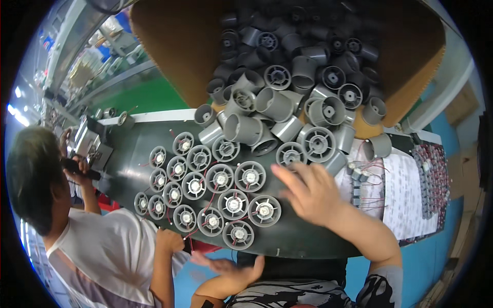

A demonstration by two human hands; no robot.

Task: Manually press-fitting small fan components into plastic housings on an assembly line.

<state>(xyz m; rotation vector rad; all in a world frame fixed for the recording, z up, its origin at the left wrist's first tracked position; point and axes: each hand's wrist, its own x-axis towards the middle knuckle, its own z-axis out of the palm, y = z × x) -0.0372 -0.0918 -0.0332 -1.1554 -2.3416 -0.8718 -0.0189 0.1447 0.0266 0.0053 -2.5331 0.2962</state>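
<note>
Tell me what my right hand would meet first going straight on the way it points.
Your right hand would probably meet a spoked grey cup first, at the near edge of the pile; blur and unclear depth leave the gap uncertain.

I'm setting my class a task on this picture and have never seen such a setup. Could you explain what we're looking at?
There is no machine arm here: a person works bare-handed, seen from a wide camera on their head, so edges bend. The right hand is over the dark table, near grey cups; the left hand is open by its near edge. Neither appears to hold anything. Rough rows of cups with pale centres stand there; loose grey cups spill from a cardboard box. A co-worker sits at left.
</note>
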